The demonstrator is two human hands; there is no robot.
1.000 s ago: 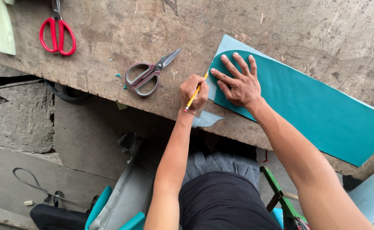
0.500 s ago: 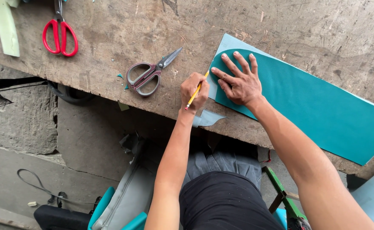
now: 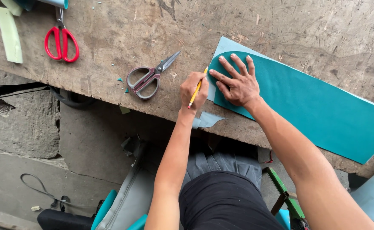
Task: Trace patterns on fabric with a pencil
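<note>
A long teal sheet (image 3: pixel 323 110) with a rounded end lies on top of a pale blue sheet (image 3: pixel 225 46) on the worn wooden table (image 3: pixel 123 34). My right hand (image 3: pixel 236 83) lies flat on the rounded end with its fingers spread, pressing it down. My left hand (image 3: pixel 193 89) grips a yellow pencil (image 3: pixel 196 89), whose tip points at the sheet's left edge beside my right thumb. A pale blue scrap (image 3: pixel 207 119) hangs at the table's near edge below my left hand.
Grey-handled scissors (image 3: pixel 146 79) lie shut just left of my left hand. Red-handled scissors (image 3: pixel 61 40) and a pale green strip (image 3: pixel 8 34) lie at the far left. The table's front edge runs diagonally; below it are a concrete floor, cables and a seat.
Both hands stay in place on the sheet's rounded end; only the view shifts slightly.
</note>
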